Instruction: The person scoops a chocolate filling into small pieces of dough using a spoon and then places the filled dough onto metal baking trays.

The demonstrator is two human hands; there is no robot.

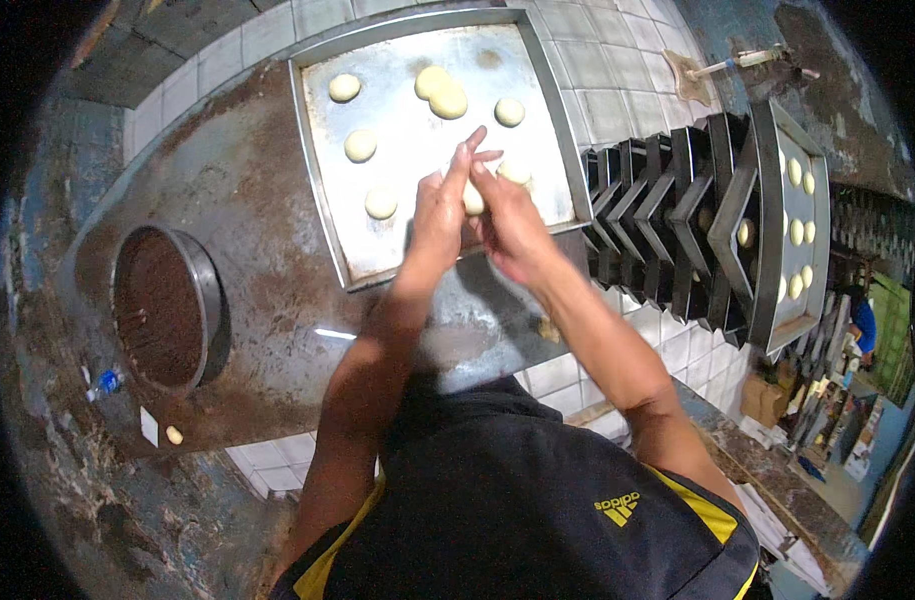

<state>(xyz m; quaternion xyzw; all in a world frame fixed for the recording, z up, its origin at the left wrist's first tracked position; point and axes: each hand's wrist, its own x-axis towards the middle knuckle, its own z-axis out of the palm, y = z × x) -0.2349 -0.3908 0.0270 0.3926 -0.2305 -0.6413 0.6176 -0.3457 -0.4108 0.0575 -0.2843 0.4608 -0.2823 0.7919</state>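
Over the near part of a shallow metal baking tray, my left hand and my right hand meet with a pale dough ball between them. Fingers of both hands are pressed together and cross at the tips, hiding part of the ball. On the tray, separate round dough balls sit along the left side, such as the one at the middle left. Two more touch near the far middle, the nearer one overlapping the other. Another ball lies just beyond my right hand.
To the left on the stained metal table stands a round metal pan of dark brown crumbly filling. A small dough piece lies near a white card. At right, stacked trays rise close to the table, the top one holding dough balls.
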